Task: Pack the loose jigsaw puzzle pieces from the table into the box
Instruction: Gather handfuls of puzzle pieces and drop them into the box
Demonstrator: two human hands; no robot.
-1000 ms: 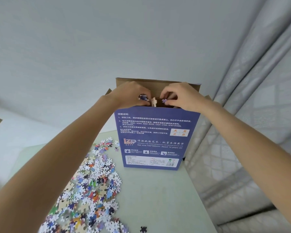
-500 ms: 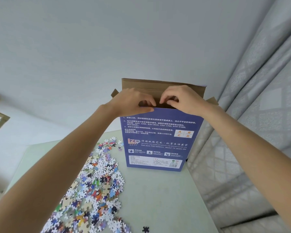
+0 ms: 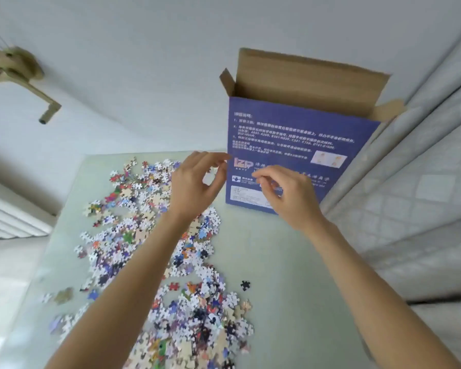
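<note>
A tall blue puzzle box (image 3: 298, 145) stands upright at the far right of the pale green table (image 3: 285, 265), its brown cardboard flaps open at the top. A wide scatter of loose jigsaw pieces (image 3: 133, 209) covers the table's left and middle. My left hand (image 3: 194, 185) hovers over the far end of the pile, fingers curled apart, holding nothing. My right hand (image 3: 290, 195) hangs in front of the box's lower face, fingers loosely spread and empty. Both hands are blurred by motion.
A single dark piece (image 3: 245, 285) lies apart from the pile toward the right. Grey patterned curtain (image 3: 415, 198) hangs along the table's right edge, against the box. A beige wall-mounted crank handle (image 3: 24, 75) sticks out at upper left; a radiator (image 3: 8, 217) sits at the left.
Both hands have left the box's top opening and come down in front of it, now empty. The view has tilted down, showing more of the table.
</note>
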